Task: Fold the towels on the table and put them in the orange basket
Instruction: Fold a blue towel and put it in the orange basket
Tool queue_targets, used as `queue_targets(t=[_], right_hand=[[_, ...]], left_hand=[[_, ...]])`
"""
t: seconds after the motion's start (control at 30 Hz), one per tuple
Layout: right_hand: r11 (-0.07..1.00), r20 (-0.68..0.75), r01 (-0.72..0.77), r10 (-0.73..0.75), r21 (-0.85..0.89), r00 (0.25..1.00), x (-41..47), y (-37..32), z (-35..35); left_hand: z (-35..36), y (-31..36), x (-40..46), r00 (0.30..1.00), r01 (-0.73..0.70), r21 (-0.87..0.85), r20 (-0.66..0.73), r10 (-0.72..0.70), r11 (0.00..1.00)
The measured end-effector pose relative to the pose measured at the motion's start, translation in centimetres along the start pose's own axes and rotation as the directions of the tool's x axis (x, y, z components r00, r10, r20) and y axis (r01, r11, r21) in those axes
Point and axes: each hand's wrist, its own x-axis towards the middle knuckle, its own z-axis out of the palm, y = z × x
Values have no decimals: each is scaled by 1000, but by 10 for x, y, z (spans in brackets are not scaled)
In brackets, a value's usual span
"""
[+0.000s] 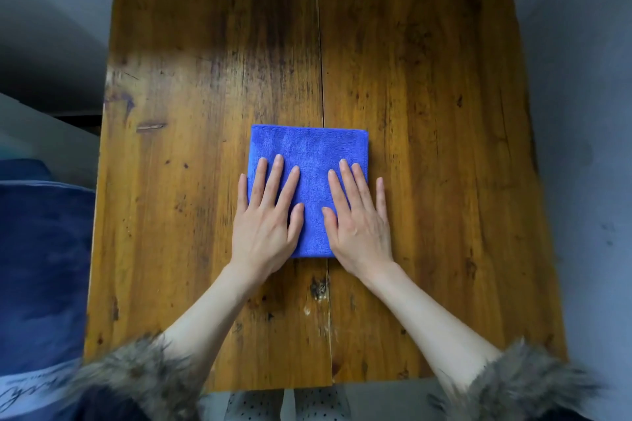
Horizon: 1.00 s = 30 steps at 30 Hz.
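Two bare hands lie flat on one folded blue towel [309, 161], seen from above. The towel is a neat, roughly square pad near the middle of a worn wooden tabletop [427, 79], straddling the seam that runs from twelve o'clock to six o'clock between its two planks. The left hand [265, 222] covers the towel's corner at about seven o'clock, its little finger reaching past the left edge onto the wood. The right hand [359, 222] covers the corner at about five o'clock, its little finger likewise over the right edge. Neither hand has a closed grip: all fingers are straight, spread and pointing toward twelve o'clock, palms pressing down, holding nothing. Both forearms are bare, coming up from shaggy grey-brown fur cuffs [523, 383] at the bottom edge. At nine o'clock, beside the tabletop, sits dark blue fabric [41, 267].
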Motion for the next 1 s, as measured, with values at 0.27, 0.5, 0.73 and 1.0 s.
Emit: queue_targets(t=[0.27, 0.5, 0.73, 1.0], right_hand=[[882, -94, -194, 258, 430, 962, 10, -3, -31], [541, 336, -697, 620, 471, 709, 34, 5, -53], [171, 613, -808, 569, 564, 548, 48, 6, -62], [211, 700, -813, 422, 543, 577, 31, 8, -74]], left_hand=[[-21, -1, 5, 983, 89, -458, -105, -154, 884], [-41, -10, 23, 847, 479, -592, 116, -520, 648], [-53, -22, 31, 647, 709, -680, 525, -553, 185], [-72, -25, -1, 573, 764, -642, 722, -388, -67]])
